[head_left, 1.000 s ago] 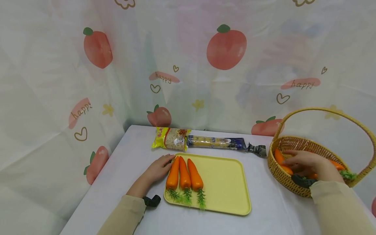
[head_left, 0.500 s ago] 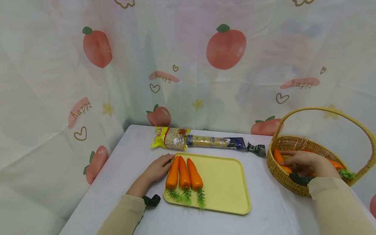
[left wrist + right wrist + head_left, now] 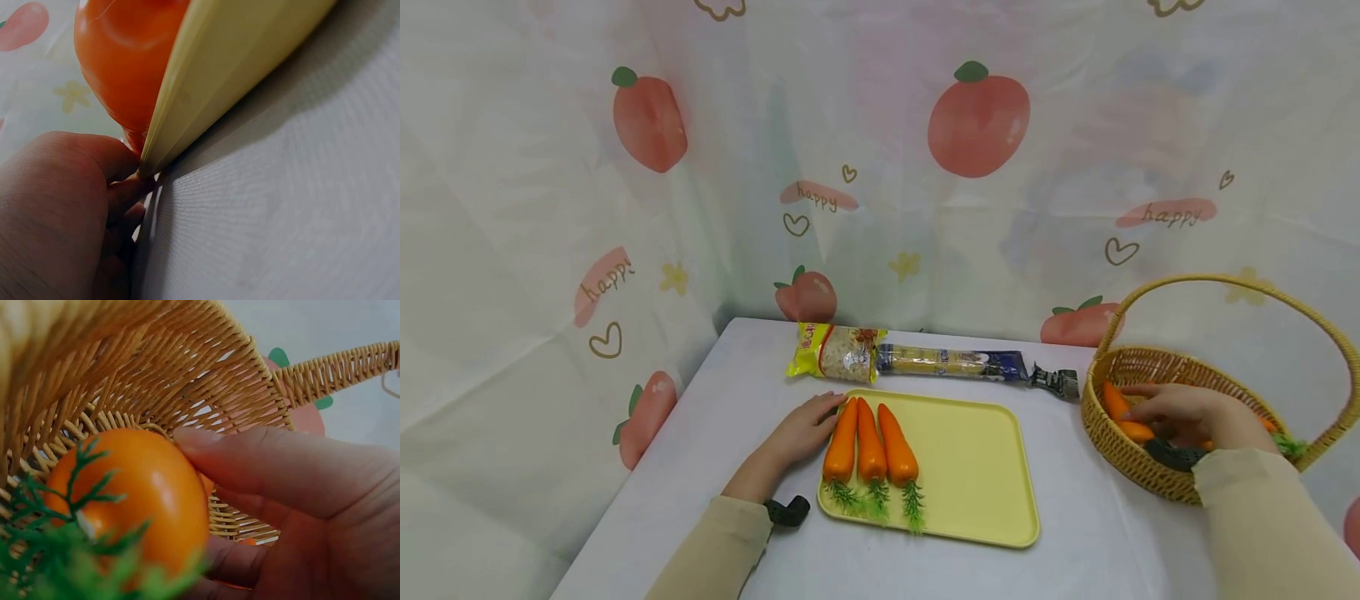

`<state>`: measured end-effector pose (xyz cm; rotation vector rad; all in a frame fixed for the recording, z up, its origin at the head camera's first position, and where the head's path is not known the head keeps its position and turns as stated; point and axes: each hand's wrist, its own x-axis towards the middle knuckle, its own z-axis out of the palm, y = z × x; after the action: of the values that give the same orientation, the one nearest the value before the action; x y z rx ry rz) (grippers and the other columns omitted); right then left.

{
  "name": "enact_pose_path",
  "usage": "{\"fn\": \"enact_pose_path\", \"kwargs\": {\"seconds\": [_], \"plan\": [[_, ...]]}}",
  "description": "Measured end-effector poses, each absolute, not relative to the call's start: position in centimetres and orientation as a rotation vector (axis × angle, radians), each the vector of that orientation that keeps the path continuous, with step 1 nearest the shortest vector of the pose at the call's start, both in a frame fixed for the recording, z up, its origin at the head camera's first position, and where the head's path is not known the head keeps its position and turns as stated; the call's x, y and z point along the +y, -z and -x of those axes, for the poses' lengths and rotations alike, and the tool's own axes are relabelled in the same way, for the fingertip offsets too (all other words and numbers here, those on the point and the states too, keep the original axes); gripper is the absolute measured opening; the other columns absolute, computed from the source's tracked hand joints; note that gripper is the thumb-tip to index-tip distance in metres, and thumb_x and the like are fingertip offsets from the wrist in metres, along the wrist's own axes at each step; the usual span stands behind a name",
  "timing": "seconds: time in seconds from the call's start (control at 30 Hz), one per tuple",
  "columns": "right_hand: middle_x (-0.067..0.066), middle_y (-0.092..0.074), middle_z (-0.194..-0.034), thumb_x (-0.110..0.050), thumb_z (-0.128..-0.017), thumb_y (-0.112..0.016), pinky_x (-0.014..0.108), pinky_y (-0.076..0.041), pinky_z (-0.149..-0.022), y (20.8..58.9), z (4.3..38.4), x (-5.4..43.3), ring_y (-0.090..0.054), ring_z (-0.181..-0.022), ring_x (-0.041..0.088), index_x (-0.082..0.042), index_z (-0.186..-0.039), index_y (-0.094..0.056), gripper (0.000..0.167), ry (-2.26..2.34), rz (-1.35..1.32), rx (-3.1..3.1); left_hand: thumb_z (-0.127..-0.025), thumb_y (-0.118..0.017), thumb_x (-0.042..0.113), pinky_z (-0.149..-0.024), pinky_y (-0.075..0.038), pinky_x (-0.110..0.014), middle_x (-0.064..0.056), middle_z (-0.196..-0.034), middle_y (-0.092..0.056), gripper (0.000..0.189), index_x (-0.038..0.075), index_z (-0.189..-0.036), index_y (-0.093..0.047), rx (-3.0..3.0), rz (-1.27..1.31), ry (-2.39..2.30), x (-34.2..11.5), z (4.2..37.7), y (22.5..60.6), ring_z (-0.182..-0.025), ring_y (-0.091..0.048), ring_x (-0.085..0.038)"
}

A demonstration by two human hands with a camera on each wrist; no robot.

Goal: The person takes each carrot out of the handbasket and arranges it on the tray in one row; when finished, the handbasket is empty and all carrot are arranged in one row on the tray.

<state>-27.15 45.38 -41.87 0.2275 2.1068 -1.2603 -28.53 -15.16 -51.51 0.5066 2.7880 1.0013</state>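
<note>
Three orange carrots with green tops (image 3: 871,446) lie side by side on the left part of a yellow tray (image 3: 973,475). My left hand (image 3: 803,429) is at the tray's upper left edge. In the left wrist view its thumb and fingers pinch the rim (image 3: 164,140), close to a carrot (image 3: 131,59). My right hand (image 3: 1191,414) reaches into a wicker basket (image 3: 1112,458) on the right. Seen from the right wrist, its thumb and fingers close round a carrot (image 3: 147,494) whose leafy end faces the camera. Other carrots (image 3: 1116,400) lie in the basket, partly hidden by the hand.
Behind the tray lie a yellow bag of dried food (image 3: 842,352) and a long clear-and-blue packet (image 3: 951,362) with a dark crumpled end (image 3: 1056,382). The basket's tall handle (image 3: 1210,279) arches over the right hand. A printed cloth hangs behind the table.
The right hand shifts only slightly inside the basket, and the carrots by it stir a little. The left hand, the tray and its three carrots stay put.
</note>
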Motion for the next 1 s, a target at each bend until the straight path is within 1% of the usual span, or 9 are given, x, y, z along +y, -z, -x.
{"fn": "enact_pose_path", "kwargs": {"seconds": [0.17,0.27,0.4,0.57,0.67,0.77,0.87,0.93,1.0], "plan": [[0.019,-0.05,-0.123,-0.023,-0.1,-0.056,0.041,-0.057,-0.088,41.3,26.9,45.6,-0.065,-0.098,0.024,-0.002,-0.156,0.006,0.087,1.269,-0.191,2.114,-0.104,-0.047,0.032,-0.123,-0.023,-0.052,-0.007,-0.157,-0.04,0.046,0.024,-0.149,-0.047,2.788,-0.507,-1.006,-15.1,28.6,51.5,-0.149,-0.03,-0.031],[0.014,-0.057,-0.114,-0.026,-0.1,-0.057,0.038,-0.057,-0.081,40.6,26.6,45.8,-0.066,-0.094,0.022,-0.004,-0.157,0.006,0.088,1.223,-0.166,2.174,-0.104,-0.047,0.032,-0.123,-0.023,-0.051,-0.007,-0.157,-0.04,0.046,0.024,-0.149,-0.047,2.789,-0.513,-1.005,-15.1,28.6,51.5,-0.149,-0.03,-0.031],[0.008,-0.061,-0.107,-0.03,-0.098,-0.06,0.035,-0.057,-0.077,39.6,26.3,46.1,-0.065,-0.09,0.02,-0.007,-0.158,0.007,0.093,1.159,-0.159,2.269,-0.104,-0.047,0.032,-0.123,-0.023,-0.051,-0.008,-0.158,-0.04,0.046,0.023,-0.149,-0.047,2.789,-0.517,-0.998,-15.1,28.6,51.5,-0.149,-0.03,-0.031],[0.007,-0.057,-0.112,-0.029,-0.098,-0.061,0.039,-0.059,-0.083,38.7,26.1,46.3,-0.065,-0.091,0.019,-0.012,-0.158,0.012,0.095,1.232,-0.169,2.29,-0.104,-0.047,0.033,-0.123,-0.024,-0.052,-0.007,-0.158,-0.04,0.046,0.024,-0.149,-0.047,2.794,-0.514,-0.991,-15.2,28.5,51.5,-0.149,-0.03,-0.031],[0.011,-0.055,-0.115,-0.028,-0.1,-0.058,0.042,-0.059,-0.084,38.0,25.9,46.2,-0.065,-0.091,0.02,-0.013,-0.157,0.015,0.094,1.27,-0.135,2.296,-0.104,-0.047,0.033,-0.123,-0.024,-0.051,-0.007,-0.158,-0.039,0.046,0.025,-0.149,-0.047,2.796,-0.52,-0.986,-15.2,28.6,51.5,-0.149,-0.03,-0.031],[0.023,-0.046,-0.129,-0.029,-0.101,-0.056,0.045,-0.059,-0.087,37.3,25.8,45.9,-0.064,-0.095,0.022,-0.014,-0.155,0.02,0.095,1.288,-0.118,2.301,-0.104,-0.047,0.032,-0.123,-0.024,-0.052,-0.007,-0.157,-0.04,0.045,0.024,-0.149,-0.047,2.799,-0.523,-0.986,-15.2,28.6,51.4,-0.149,-0.03,-0.032],[0.034,-0.026,-0.143,-0.031,-0.102,-0.056,0.047,-0.058,-0.09,36.6,25.4,45.3,-0.062,-0.1,0.023,-0.016,-0.154,0.024,0.096,1.29,-0.087,2.31,-0.104,-0.047,0.033,-0.123,-0.024,-0.052,-0.007,-0.157,-0.04,0.045,0.024,-0.149,-0.047,2.797,-0.519,-0.988,-15.2,28.5,51.4,-0.149,-0.03,-0.032],[0.037,-0.016,-0.148,-0.03,-0.102,-0.055,0.048,-0.057,-0.092,36.2,25.2,44.9,-0.062,-0.101,0.022,-0.019,-0.154,0.025,0.096,1.306,-0.066,2.317,-0.104,-0.048,0.033,-0.123,-0.024,-0.052,-0.007,-0.157,-0.04,0.045,0.024,-0.149,-0.047,2.791,-0.518,-0.994,-15.2,28.5,51.4,-0.149,-0.03,-0.032],[0.037,-0.012,-0.15,-0.03,-0.103,-0.054,0.048,-0.057,-0.092,35.9,24.7,44.5,-0.063,-0.102,0.02,-0.022,-0.154,0.024,0.094,1.31,-0.024,2.334,-0.104,-0.048,0.033,-0.123,-0.023,-0.052,-0.007,-0.158,-0.04,0.046,0.024,-0.149,-0.047,2.788,-0.516,-0.997,-15.2,28.6,51.5,-0.149,-0.03,-0.031]]}}
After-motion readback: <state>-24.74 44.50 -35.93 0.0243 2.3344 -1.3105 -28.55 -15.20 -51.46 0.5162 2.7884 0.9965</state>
